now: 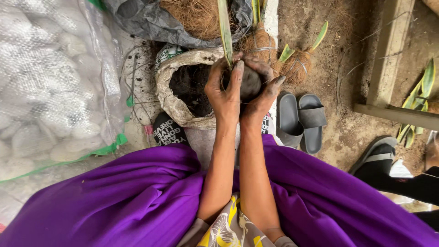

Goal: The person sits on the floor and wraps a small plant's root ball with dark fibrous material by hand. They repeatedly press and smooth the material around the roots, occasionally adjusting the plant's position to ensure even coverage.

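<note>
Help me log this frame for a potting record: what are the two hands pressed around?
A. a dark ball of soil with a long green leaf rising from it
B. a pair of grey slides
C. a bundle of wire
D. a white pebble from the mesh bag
A: the left hand and right hand cup a dark ball of soil with a green leaf rising from it, above the open sack of soil.

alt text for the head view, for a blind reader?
Both hands, left hand and right hand, cup a dark soil ball with a green leaf above an open sack of soil. Purple cloth covers the lap; grey slippers lie to the right.
</note>
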{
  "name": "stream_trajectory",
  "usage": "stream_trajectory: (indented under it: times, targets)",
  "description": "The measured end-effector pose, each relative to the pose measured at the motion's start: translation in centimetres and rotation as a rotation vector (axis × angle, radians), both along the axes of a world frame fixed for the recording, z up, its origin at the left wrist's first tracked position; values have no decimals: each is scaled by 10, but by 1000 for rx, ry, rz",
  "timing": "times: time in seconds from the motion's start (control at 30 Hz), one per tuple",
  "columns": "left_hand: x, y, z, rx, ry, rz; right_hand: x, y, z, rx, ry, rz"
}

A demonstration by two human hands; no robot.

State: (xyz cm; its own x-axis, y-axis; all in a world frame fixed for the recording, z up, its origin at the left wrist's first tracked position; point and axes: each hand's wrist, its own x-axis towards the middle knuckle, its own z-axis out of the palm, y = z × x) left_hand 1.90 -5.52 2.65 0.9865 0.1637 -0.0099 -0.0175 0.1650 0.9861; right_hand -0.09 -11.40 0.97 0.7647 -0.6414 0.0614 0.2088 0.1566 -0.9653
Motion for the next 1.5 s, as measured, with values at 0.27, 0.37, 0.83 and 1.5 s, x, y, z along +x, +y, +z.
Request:
stream_trajectory:
  times: [0.27, 0.37, 0.83, 1.5]
  targets:
    - [-3, 12, -17, -474, 91, -81, -1, 17, -10, -124, -103, 61]
    - [-2, 20, -27, -429, 66, 59, 6, 28, -5, -121, -68, 108]
    - [15, 55, -35, -354, 49, 150, 41, 48, 7, -69, 63, 517]
    - [5, 43, -34, -473, 272, 182, 24, 43, -27, -32, -63, 343]
